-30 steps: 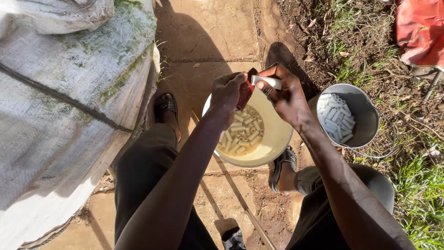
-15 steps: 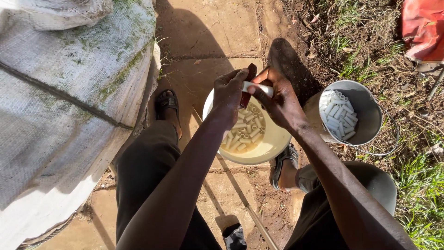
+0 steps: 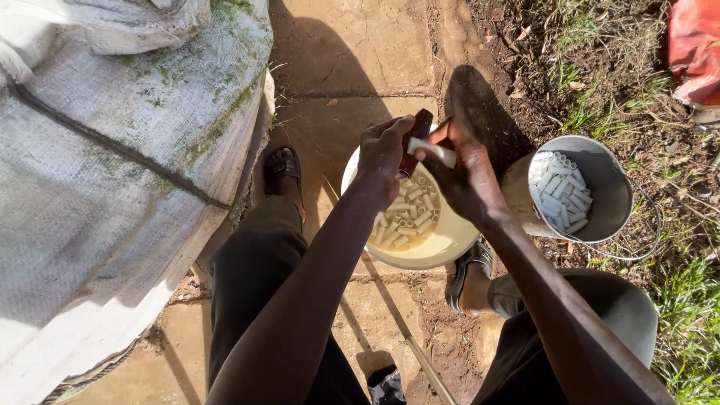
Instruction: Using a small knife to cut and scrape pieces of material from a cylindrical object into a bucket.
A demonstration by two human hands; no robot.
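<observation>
no labels, signs or screens in view. packaging only:

sack (image 3: 112, 172): left side, large, bulging, woven grey-white plastic, green moss stains on its upper part, dark cord running across it; stands on the paved ground.

red bag (image 3: 694, 52): top right corner, crumpled red sheet or bag with a pale edge, lying on soil and grass; cut off by the frame, kind unclear.

black scrap (image 3: 386, 386): bottom centre, small crumpled black plastic on the ground.
</observation>
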